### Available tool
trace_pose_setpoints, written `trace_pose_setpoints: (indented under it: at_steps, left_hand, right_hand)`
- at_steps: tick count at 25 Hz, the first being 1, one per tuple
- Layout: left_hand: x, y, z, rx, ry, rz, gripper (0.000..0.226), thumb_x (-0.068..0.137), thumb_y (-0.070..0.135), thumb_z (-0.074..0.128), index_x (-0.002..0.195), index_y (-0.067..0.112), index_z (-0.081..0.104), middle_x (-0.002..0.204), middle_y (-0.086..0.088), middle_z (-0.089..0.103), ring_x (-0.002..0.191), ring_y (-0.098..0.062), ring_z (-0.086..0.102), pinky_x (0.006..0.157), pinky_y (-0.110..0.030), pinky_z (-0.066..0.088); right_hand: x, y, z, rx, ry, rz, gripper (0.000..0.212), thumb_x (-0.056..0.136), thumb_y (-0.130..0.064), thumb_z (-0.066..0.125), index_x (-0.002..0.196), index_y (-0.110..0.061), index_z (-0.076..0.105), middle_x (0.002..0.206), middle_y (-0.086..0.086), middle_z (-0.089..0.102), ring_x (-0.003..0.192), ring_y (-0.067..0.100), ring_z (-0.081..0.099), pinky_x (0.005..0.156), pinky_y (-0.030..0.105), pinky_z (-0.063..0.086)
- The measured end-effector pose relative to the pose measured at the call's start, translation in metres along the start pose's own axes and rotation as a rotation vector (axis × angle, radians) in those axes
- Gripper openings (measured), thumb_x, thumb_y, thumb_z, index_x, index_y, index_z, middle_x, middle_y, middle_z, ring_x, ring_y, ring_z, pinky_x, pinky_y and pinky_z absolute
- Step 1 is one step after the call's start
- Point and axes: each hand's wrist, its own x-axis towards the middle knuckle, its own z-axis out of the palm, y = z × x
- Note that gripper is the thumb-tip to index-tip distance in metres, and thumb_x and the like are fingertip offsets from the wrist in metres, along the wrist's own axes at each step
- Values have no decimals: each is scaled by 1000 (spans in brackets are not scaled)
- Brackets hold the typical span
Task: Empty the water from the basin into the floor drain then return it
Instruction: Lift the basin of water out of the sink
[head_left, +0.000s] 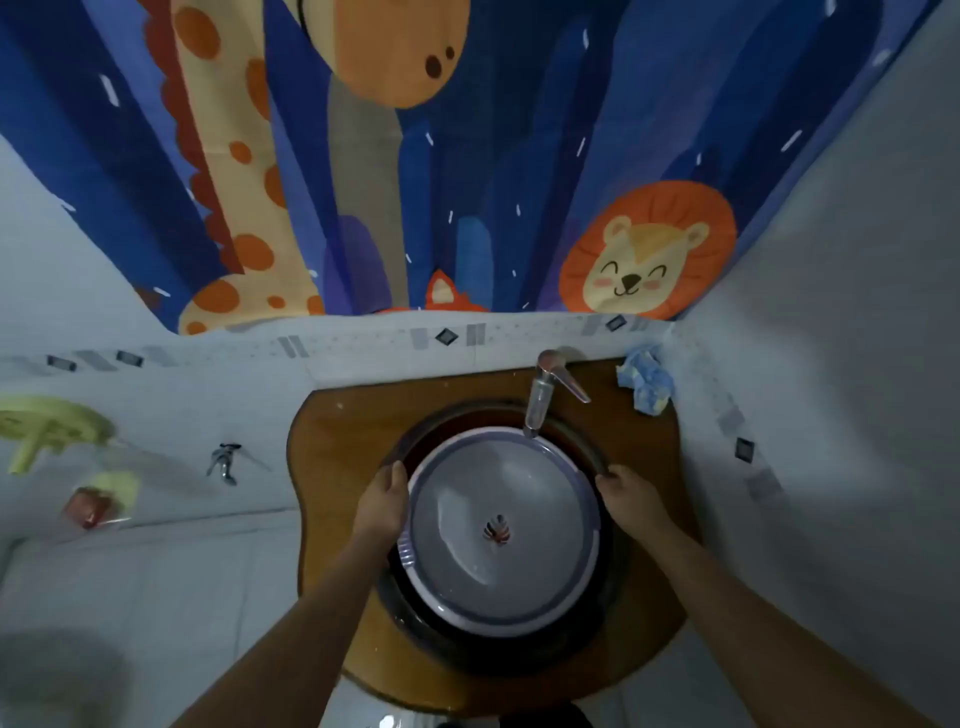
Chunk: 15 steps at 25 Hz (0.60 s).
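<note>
A round grey plastic basin (501, 530) sits nested in the dark bowl of a sink (587, 447) set into a glossy brown wooden table (332, 441), directly under the chrome tap (540, 400). The left hand (379, 506) lies against the basin's left rim and the right hand (626, 496) against its right rim, fingers curled over the edge; whether either has truly closed on the rim or only rests there I cannot tell. Highlights on the basin's smooth inner wall suggest water, though its depth is hard to read, and a small leaf-like print marks the bottom. Whether this is the lift-out or the return cannot be told from this view; the floor drain is not visible. If it is a lift, the step would go best with both grips settled opposite each other, thumbs over the lip and fingers beneath, and the basin raised level and straight up so it clears the tap spout, which overhangs the far rim, without slopping. Thin plastic may flex under a load of water, so an even pull on both sides seems wise. The rim looks slick, and the table surface is shiny. A crumpled blue cloth (647, 382) lies in the far right corner, well apart. Behind hangs a soft curtain (467, 156) printed with cartoon animals on blue, over pale tiled walls.
</note>
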Motion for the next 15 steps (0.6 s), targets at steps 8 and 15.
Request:
trace_pose_setpoints:
  at_steps: [8, 15]
  left_hand:
    - [23, -26, 26, -110, 88, -324, 64, 102, 51, 29, 136, 3, 53, 135, -21, 56, 122, -38, 52, 104, -48, 41]
    - [41, -48, 45, -204, 38, -567, 71, 101, 57, 25, 140, 2, 48, 140, -24, 51, 127, -38, 49, 108, -47, 38]
  right_hand:
    - [57, 27, 23, -40, -181, 151, 56, 101, -49, 32, 139, -11, 47, 134, 13, 53, 116, 30, 53, 85, 32, 41]
    - [79, 36, 45, 50, -256, 213, 74, 95, -66, 20, 139, -13, 46, 110, 9, 58, 91, 22, 57, 72, 31, 42]
